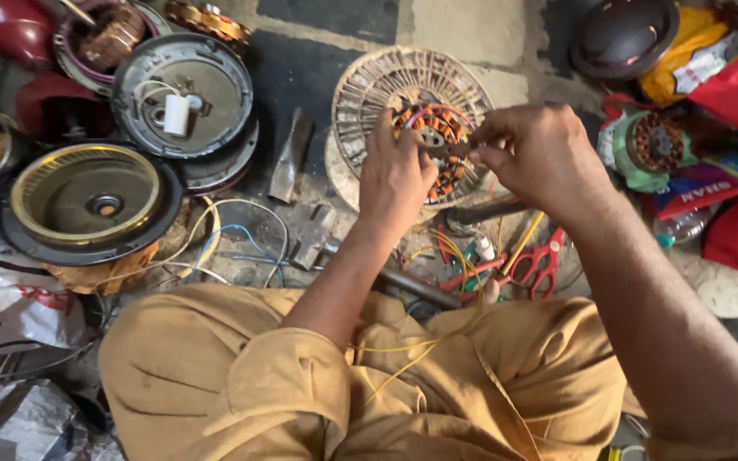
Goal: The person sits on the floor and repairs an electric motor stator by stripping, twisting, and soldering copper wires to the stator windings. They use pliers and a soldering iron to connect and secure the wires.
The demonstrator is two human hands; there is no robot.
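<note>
Fingers (481, 152) of our right hand (539, 154) pinch a small flat metal piece (446, 150) over the stator (437, 149), at twelve o'clock from our knees. Our left hand (396, 175) curls shut on the stator's rim at nine o'clock. We judge a steady grip and slow moves near the copper coils (450, 179) serve best.

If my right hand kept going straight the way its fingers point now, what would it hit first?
Your right hand points leftward at the copper-wound fan motor core and seems already at its edge. Just past that are your left hand's fingers, though depth is hard to judge.
</note>
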